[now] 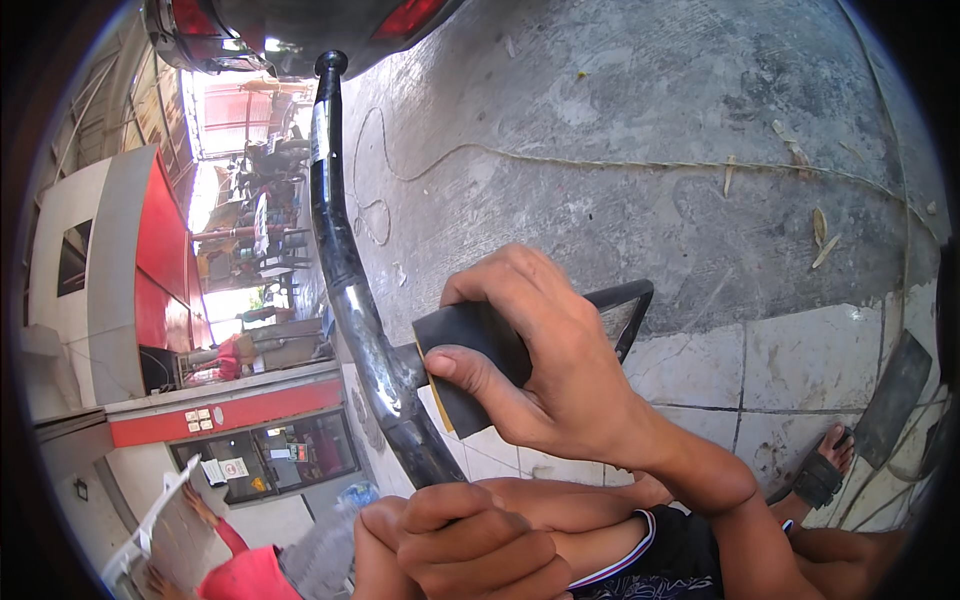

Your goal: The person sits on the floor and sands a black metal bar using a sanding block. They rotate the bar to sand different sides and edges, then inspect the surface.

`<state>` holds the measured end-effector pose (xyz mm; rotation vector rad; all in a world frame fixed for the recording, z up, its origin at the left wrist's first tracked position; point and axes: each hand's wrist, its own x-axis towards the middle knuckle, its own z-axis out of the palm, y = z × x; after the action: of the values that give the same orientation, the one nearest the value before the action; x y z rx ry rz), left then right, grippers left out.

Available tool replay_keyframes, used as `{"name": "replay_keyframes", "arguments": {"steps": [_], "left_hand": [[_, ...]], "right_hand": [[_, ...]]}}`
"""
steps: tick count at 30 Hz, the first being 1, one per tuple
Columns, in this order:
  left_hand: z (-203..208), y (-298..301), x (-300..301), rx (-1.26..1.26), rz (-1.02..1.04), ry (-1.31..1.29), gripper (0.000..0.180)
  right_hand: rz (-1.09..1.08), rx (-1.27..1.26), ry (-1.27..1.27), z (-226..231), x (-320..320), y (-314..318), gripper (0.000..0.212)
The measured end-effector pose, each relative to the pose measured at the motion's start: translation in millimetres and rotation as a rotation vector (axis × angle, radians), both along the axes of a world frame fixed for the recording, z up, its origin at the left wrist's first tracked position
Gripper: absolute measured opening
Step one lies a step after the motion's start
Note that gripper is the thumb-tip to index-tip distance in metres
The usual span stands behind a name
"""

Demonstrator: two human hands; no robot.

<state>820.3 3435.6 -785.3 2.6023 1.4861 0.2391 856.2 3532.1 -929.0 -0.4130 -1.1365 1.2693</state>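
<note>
A bent black metal tube [352, 300] runs from the top of the view down to my lap, its paint worn to shiny metal in patches. My left hand [475, 545] is wrapped in a fist round its lower end. In my right hand [550, 350] is a folded sheet of black sandpaper [470, 365] with a yellowish edge, pinched between thumb and fingers. The sandpaper is beside the tube, close to a short stub on it; whether they touch I cannot tell. A thinner black bar [628, 300] shows behind my right hand.
A dark vehicle's rear [300, 30] stands at the top. A thin rope [600, 162] crosses the concrete floor [640, 230], which meets pale tiles [690, 360]. At lower left a person in red [250, 575] handles a white strip [150, 520]. A sandalled foot [825, 475] is at right.
</note>
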Motion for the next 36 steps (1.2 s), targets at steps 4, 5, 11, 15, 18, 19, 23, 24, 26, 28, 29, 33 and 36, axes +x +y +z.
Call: {"name": "replay_keyframes", "arguments": {"steps": [4, 5, 11, 15, 18, 19, 23, 24, 26, 28, 29, 33, 36], "left_hand": [[-13.0, -3.0, -2.4, 0.130, -0.017, -0.093, 0.027], [-12.2, -3.6, -2.1, 0.121, -0.021, -0.084, 0.027], [7.8, 14.6, 9.5, -0.172, -0.053, 0.135, 0.025], [-3.4, 0.2, 3.2, 0.008, 0.021, 0.010, 0.023], [0.0, -1.1, 5.9, -0.058, 0.048, 0.048, 0.022], [5.9, 1.1, 8.3, -0.117, 0.061, 0.080, 0.021], [16.5, 15.5, 9.8, -0.254, 0.058, 0.159, 0.019], [12.8, 16.2, 8.9, -0.222, 0.047, 0.146, 0.018], [-0.7, 4.3, 4.7, -0.029, 0.030, 0.066, 0.019], [-5.7, 1.2, 2.2, 0.041, 0.027, 0.021, 0.019], [-5.0, 1.0, 2.6, 0.034, 0.040, 0.022, 0.019], [1.9, 7.5, 9.8, -0.059, 0.099, 0.061, 0.019], [6.9, 12.8, 10.5, -0.119, 0.071, 0.116, 0.019]], "right_hand": [[-0.045, 0.002, -0.040, 6.8, 4.7, 0.2, 0.026], [-0.076, -0.017, -0.050, 8.7, 2.7, -7.0, 0.026], [-0.220, -0.114, -0.010, 5.2, -9.2, -24.9, 0.021], [-0.082, -0.181, 0.022, 14.2, -13.9, -28.2, 0.022], [-0.074, -0.193, 0.029, 14.3, -16.7, -30.6, 0.028], [-0.096, -0.176, 0.012, 12.5, -15.4, -31.0, 0.031], [-0.071, -0.107, -0.055, 5.3, -13.8, -29.3, 0.037], [-0.069, -0.122, -0.036, 3.8, -14.0, -28.7, 0.036], [-0.046, -0.140, 0.023, 9.4, -16.0, -30.3, 0.032], [0.015, -0.153, 0.059, 8.2, -15.7, -26.7, 0.030], [0.047, -0.160, 0.078, 8.3, -15.1, -24.3, 0.028], [0.116, -0.198, 0.094, 4.5, -12.5, -19.1, 0.023], [0.062, -0.196, 0.034, 5.4, -14.9, -21.7, 0.023]]}}
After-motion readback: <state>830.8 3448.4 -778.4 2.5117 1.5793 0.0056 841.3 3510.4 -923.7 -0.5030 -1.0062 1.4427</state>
